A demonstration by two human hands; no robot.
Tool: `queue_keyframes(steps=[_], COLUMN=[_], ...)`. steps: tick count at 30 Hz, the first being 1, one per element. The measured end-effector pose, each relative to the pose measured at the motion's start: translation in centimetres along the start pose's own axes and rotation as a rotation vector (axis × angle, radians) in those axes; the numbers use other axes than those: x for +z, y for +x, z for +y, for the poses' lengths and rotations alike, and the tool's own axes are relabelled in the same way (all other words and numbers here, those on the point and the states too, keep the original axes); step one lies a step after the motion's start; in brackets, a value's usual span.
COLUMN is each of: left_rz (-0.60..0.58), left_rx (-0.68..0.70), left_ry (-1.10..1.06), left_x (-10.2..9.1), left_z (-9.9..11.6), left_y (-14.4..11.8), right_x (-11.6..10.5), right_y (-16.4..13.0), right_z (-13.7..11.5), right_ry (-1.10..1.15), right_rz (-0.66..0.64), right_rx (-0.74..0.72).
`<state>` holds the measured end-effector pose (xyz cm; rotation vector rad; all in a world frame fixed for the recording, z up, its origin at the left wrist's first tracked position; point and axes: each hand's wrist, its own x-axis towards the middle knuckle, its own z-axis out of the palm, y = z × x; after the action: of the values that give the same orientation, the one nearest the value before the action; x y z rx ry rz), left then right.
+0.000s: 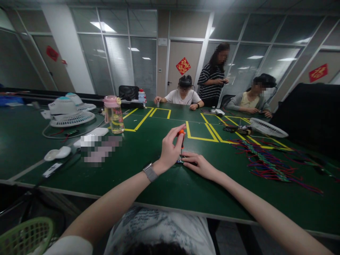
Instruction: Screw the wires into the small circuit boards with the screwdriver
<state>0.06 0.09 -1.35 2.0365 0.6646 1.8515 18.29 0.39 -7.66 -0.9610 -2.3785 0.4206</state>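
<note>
Head view: circuit board (179, 162) at right fingers' (189, 159) tips (screwdriver (182, 142) upright over it).

The left hand (170, 146) blocks the screwdriver (182, 142) on its left, the right hand (200, 165) low on its right. Nearer than the screwdriver, open table (180, 187) lies between the forearms. Beyond it, a hand could pass over bare table and flat tape (203, 139). To its left, free room reaches the upright bottle (114, 118), with fans (63, 109) farther out; to its right, the wires (268, 159).
</note>
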Motion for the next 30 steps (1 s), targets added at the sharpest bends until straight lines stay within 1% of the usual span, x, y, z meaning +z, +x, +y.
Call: queue_keyframes(steps=[4,6,8,10,12,16,18,20,23,25,28,30], left_rz=[0.047,0.03,-0.028,-0.095,-0.121,-0.068,-0.067,-0.095,-0.123,-0.095,-0.023,-0.009], left_rx=[0.035,0.041,0.024,-0.01,-0.034,-0.007,0.003,0.0,-0.018,-0.027,-0.008,0.003], left_ry=[0.127,0.144,0.086,-0.023,-0.07,0.064,0.093,0.056,-0.054,-0.056,0.072,0.134], left_x=[-0.12,-0.13,-0.05,0.05,0.07,-0.17,-0.27,-0.25,-0.09,-0.06,-0.22,-0.32], left_z=[0.25,0.3,0.2,0.03,-0.06,0.22,0.33,0.24,-0.11,-0.2,0.09,0.33], left_y=[-0.05,-0.09,-0.11,-0.08,0.0,0.21,0.27,0.29,0.28,0.31,0.36,0.38], right_x=[0.02,0.0,0.0,0.04,0.13,0.43,0.58,0.68,0.69,0.62,0.49,0.44], right_y=[-0.02,0.01,0.06,0.12,0.16,0.16,0.13,0.1,0.09,0.1,0.12,0.13], right_z=[0.04,0.02,-0.03,-0.08,-0.14,-0.27,-0.27,-0.21,-0.15,-0.18,-0.3,-0.38], right_ry=[0.013,0.016,0.014,0.012,0.014,-0.009,-0.021,-0.007,0.051,0.083,0.096,0.092], right_rz=[0.016,0.009,0.0,0.012,0.045,0.125,0.149,0.157,0.153,0.149,0.144,0.142], right_rx=[-0.01,-0.014,-0.011,-0.003,0.008,0.049,0.072,0.086,0.094,0.099,0.108,0.11])
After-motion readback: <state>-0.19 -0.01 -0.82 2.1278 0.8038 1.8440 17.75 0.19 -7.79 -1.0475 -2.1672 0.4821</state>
